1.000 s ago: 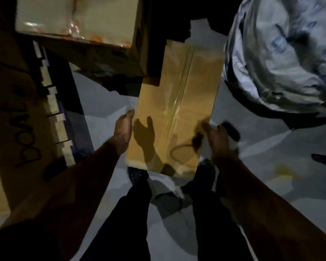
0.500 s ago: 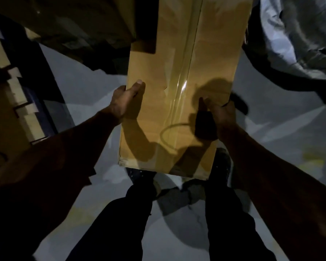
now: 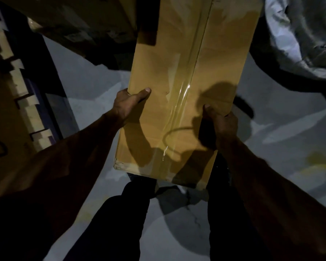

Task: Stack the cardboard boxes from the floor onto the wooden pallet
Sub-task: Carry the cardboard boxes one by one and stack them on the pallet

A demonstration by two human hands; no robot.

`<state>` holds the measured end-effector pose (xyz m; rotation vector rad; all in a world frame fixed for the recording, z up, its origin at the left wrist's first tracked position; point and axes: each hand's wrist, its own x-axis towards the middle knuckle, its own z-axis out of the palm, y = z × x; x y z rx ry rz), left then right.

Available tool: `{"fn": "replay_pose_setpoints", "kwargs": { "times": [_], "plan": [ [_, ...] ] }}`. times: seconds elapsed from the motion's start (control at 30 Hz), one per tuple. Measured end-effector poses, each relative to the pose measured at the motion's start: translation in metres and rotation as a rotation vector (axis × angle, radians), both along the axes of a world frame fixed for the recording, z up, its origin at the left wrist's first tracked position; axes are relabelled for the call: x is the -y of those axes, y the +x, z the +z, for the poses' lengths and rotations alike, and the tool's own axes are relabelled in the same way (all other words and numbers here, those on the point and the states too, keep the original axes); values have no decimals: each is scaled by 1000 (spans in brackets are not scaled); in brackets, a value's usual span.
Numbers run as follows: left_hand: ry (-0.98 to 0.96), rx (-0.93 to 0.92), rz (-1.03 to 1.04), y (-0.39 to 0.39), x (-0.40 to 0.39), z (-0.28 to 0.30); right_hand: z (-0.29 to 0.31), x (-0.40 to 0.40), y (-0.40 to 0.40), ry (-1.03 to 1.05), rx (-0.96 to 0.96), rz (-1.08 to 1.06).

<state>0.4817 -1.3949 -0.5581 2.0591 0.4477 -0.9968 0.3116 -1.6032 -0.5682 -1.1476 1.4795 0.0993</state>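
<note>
One cardboard box (image 3: 186, 81), gripped by left hand (image 3: 126, 104), right hand (image 3: 221, 123)

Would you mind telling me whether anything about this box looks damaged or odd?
Only slightly: the cardboard box has a small dent beside its clear tape seam, just past the left hand. The right hand grips the other edge.

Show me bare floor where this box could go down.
Bare grey floor lies between the long tan cardboard box and the taped stack at left; more at right, below the white plastic-wrapped bundle. Crowded ahead-left: dark boxes.
</note>
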Motion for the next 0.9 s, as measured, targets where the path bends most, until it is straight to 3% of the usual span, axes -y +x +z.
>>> {"fn": "replay_pose_setpoints", "kwargs": {
  "times": [0.23,0.37,0.63,0.9],
  "plan": [
    [83,28,-114,-16,22,37,19,5,-45,-27,-109,-18],
    [188,36,-155,-30,32,69,69,11,-54,-3,-123,31],
    [277,14,-112,-79,24,174,182,28,-82,-52,-249,299],
    [333,-5,-14,-153,-37,281,280,4,-111,-108,-271,612]
  ]
}}
